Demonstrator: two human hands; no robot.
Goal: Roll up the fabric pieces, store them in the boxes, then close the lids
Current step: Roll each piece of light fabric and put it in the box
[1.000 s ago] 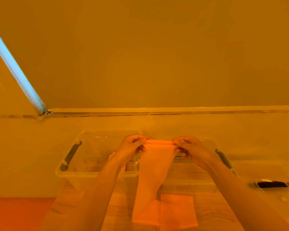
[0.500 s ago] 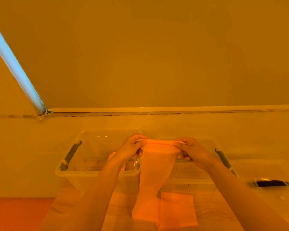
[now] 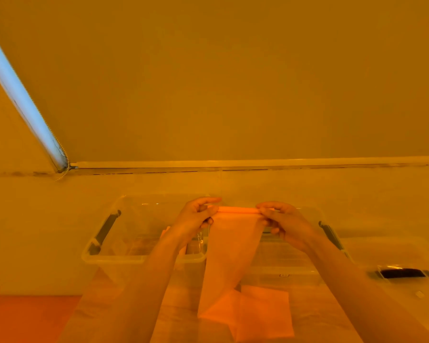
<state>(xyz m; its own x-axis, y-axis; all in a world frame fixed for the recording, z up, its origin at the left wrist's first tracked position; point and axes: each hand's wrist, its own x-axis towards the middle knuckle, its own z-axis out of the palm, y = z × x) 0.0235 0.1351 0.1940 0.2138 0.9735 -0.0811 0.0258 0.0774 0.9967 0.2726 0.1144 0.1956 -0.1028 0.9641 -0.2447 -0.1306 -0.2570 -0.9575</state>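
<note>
An orange fabric strip (image 3: 230, 251) hangs in the air, its top edge wound into a thin roll. My left hand (image 3: 196, 219) pinches the roll's left end and my right hand (image 3: 280, 219) pinches its right end. The strip's lower end trails down onto the table. Behind my hands stand two clear plastic boxes: the left box (image 3: 104, 256) with a dark side handle, and the right box (image 3: 332, 233), mostly hidden by my right arm. A folded orange fabric piece (image 3: 265, 310) lies flat on the table below the strip.
A clear lid (image 3: 406, 288) with a dark handle lies at the right of the table. Something orange shows inside the left box behind my left wrist. A wall rises just behind the boxes, with a lit tube slanting at the upper left.
The rolled top edge has grown slightly as my fingers turned it. The hanging strip has shortened a little; both hands stay at about the same height.
</note>
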